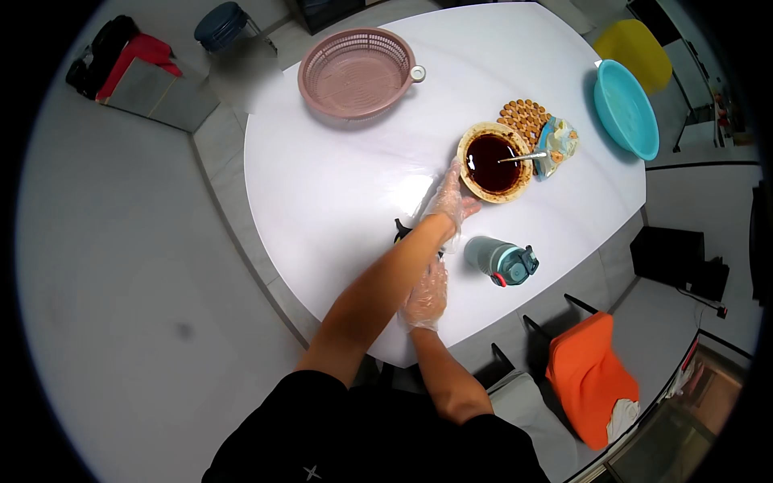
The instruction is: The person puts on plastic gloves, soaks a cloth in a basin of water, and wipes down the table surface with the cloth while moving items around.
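My left hand (452, 201), in a clear plastic glove, reaches to the near left side of a bowl (464, 179) of dark brown liquid. Its fingers lie stretched along the bowl's outside, with the thumb apart. A metal spoon (527, 157) rests in the bowl, its handle over the right rim. Gloved as well, my right hand (427, 296) is low over the table by its near edge. My left forearm covers its fingertips. A black object (402, 230) shows partly beside that forearm; its kind and whether my right hand touches it are hidden.
A teal water bottle (501, 260) stands right of my hands. Behind the bowl are a wooden bead trivet (523, 119) and a crumpled blue-and-white packet (557, 146). A pink basket (357, 74) stands at the far left, a turquoise basin (626, 110) at the right edge.
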`<action>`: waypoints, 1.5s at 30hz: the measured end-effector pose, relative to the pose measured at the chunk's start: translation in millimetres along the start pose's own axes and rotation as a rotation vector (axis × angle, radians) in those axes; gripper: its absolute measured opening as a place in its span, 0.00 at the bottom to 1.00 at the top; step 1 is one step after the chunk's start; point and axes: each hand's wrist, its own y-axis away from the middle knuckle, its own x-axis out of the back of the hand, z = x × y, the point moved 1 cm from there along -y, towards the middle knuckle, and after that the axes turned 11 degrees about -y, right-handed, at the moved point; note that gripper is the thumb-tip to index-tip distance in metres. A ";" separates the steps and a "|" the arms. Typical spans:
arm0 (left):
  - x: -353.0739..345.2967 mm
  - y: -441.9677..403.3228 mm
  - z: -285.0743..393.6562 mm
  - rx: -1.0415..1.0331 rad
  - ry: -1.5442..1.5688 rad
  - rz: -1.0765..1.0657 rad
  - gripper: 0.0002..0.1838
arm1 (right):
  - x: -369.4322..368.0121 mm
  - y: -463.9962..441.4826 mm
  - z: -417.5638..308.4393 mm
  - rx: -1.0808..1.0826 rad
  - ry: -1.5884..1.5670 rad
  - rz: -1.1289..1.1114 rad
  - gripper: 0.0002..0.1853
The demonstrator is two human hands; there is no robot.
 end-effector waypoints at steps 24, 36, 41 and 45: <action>415.4 402.9 -83.6 -0.268 0.175 0.658 0.21 | -176.3 -139.1 -96.9 0.224 0.016 0.101 0.30; 420.3 376.9 -13.2 -0.264 0.064 0.403 0.22 | -56.5 -46.1 -66.3 0.386 0.130 -0.410 0.38; 459.8 409.3 -13.8 -0.201 0.094 0.494 0.22 | -82.9 -109.0 -28.8 -0.177 0.357 0.040 0.31; 477.0 396.5 7.3 -0.300 -0.012 0.371 0.22 | -178.7 -87.0 -137.4 -0.089 -0.053 0.034 0.29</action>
